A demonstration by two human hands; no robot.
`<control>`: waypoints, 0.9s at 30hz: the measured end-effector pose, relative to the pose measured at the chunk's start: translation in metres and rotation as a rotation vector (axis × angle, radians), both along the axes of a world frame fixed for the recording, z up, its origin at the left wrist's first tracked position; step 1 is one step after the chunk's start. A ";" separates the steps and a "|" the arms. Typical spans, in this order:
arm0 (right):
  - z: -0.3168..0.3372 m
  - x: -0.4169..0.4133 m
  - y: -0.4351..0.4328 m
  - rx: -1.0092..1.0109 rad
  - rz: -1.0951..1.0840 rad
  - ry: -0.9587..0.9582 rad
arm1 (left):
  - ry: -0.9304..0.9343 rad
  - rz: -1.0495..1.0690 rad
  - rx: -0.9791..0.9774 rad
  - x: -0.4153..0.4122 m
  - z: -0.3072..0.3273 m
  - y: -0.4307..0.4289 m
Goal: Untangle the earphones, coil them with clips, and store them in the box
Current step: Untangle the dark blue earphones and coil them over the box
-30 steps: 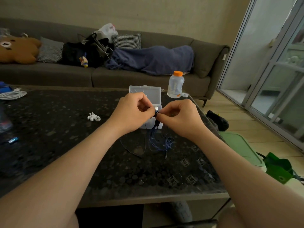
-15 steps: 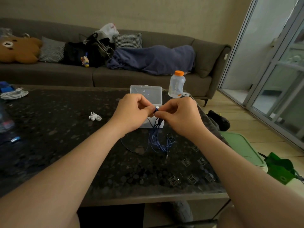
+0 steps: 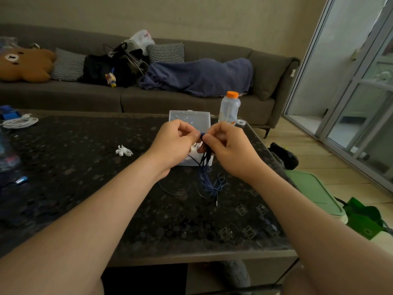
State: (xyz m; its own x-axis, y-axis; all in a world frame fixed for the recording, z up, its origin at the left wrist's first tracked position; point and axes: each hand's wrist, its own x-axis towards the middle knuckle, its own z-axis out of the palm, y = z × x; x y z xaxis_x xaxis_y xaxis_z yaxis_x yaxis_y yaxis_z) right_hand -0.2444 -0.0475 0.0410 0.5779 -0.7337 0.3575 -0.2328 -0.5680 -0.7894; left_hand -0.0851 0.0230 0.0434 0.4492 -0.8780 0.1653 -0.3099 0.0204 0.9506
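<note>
Dark blue earphones (image 3: 207, 179) hang in a loose tangle above the black stone table (image 3: 85, 188), their plug trailing onto the tabletop. My left hand (image 3: 173, 143) and my right hand (image 3: 226, 147) meet over the tangle, and each pinches its top end between thumb and fingers. Right behind my hands stands the clear plastic box (image 3: 189, 119) with its lid raised. A small white clip (image 3: 124, 150) lies on the table to the left of my left hand.
An orange-capped plastic bottle (image 3: 229, 108) stands right of the box, near the table's far right corner. A coiled white cable (image 3: 20, 122) lies at the far left. A grey sofa (image 3: 265, 67) runs behind the table. Green items (image 3: 314, 188) sit on the floor at right.
Both hands have lifted slightly and drawn closer together, and the hanging cable has risen with them. The white earbud tip seen between my fingers earlier is now hidden.
</note>
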 end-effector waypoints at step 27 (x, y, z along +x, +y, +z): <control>0.000 -0.011 -0.006 0.392 0.035 -0.163 | 0.068 -0.224 0.026 0.006 0.002 0.001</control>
